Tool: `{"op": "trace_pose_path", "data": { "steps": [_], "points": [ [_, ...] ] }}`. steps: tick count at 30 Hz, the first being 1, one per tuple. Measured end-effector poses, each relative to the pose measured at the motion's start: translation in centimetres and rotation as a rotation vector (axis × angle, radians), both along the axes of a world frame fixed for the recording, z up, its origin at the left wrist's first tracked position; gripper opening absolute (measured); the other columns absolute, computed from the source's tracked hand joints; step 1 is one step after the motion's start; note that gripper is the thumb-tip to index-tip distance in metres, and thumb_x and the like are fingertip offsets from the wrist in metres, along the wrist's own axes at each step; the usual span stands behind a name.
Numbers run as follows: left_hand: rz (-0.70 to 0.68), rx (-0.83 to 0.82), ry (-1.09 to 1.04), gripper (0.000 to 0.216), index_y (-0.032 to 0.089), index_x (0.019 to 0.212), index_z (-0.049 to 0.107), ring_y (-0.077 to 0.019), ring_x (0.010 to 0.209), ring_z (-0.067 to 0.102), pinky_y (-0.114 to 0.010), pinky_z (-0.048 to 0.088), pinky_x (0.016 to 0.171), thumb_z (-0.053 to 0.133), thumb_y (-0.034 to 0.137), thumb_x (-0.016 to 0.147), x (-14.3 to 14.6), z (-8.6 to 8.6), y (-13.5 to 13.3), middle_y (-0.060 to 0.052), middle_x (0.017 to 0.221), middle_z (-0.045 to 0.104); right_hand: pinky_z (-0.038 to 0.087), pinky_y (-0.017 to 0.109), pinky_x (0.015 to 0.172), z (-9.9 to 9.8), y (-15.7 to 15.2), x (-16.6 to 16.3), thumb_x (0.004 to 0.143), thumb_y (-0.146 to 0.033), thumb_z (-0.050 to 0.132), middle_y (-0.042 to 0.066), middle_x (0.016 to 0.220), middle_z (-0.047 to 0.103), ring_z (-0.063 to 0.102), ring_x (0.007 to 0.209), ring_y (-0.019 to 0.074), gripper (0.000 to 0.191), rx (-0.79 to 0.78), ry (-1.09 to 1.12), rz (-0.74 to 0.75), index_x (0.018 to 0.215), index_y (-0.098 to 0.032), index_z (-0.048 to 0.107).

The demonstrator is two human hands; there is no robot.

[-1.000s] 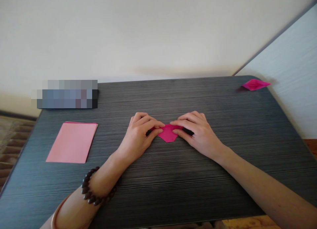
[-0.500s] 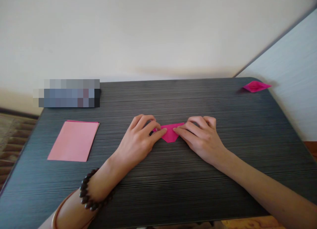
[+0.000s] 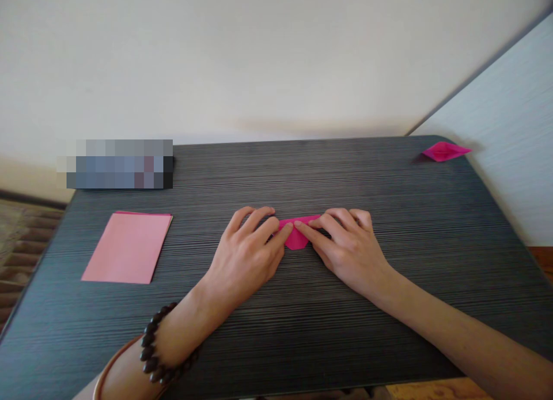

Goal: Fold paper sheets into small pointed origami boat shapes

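Note:
A small folded piece of magenta paper (image 3: pixel 296 238) lies flat on the dark striped table (image 3: pixel 302 331), near its middle. My left hand (image 3: pixel 246 253) presses on the paper's left side with thumb and fingers closed on it. My right hand (image 3: pixel 345 247) does the same on the right side. The thumbs nearly meet over the middle of the paper. Most of the paper is hidden under my fingers. A dark bead bracelet (image 3: pixel 162 348) is on my left wrist.
A stack of pink paper sheets (image 3: pixel 127 248) lies at the left of the table. A finished magenta folded figure (image 3: pixel 444 151) sits at the far right corner by the wall. A blurred dark box (image 3: pixel 118 163) stands at the far left edge.
Both hands have slid inward along the folded paper, the thumbs closing toward its middle. The paper looks narrower and more covered than a second ago.

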State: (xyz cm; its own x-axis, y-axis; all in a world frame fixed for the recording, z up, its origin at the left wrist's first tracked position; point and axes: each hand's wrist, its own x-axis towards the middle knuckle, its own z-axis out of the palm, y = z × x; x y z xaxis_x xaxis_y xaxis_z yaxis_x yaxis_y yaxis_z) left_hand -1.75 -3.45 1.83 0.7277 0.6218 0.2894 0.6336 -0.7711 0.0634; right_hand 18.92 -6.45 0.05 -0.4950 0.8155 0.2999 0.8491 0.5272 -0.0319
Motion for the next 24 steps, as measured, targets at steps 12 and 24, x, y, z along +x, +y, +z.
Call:
{"op": "trace_pose_path", "data": {
  "steps": [12,24],
  "points": [
    [0.131,-0.016,-0.017,0.022,0.019,0.1,0.067,-0.0264,0.099,0.06,-0.046,0.046,0.087,0.051,0.015,0.086,0.5,0.1,-1.0,-0.004,0.088,0.067,0.028,0.041,0.083,0.3,-0.4,0.0,0.087,-0.019,0.054,0.001,0.089,0.069,0.054,0.092,0.0208,0.02,0.039,0.074,-0.099,0.101,-0.024,0.067],
    [0.01,-0.283,-0.289,0.018,0.021,0.096,0.068,-0.0209,0.102,0.053,-0.04,0.046,0.089,0.054,0.016,0.085,-0.7,-1.1,1.4,-0.006,0.098,0.062,0.032,0.037,0.08,0.1,0.7,-0.3,0.084,-0.023,0.057,0.001,0.081,0.061,0.054,0.079,0.0166,0.014,-0.149,0.348,-0.191,0.088,-0.024,0.07]
  ]
}}
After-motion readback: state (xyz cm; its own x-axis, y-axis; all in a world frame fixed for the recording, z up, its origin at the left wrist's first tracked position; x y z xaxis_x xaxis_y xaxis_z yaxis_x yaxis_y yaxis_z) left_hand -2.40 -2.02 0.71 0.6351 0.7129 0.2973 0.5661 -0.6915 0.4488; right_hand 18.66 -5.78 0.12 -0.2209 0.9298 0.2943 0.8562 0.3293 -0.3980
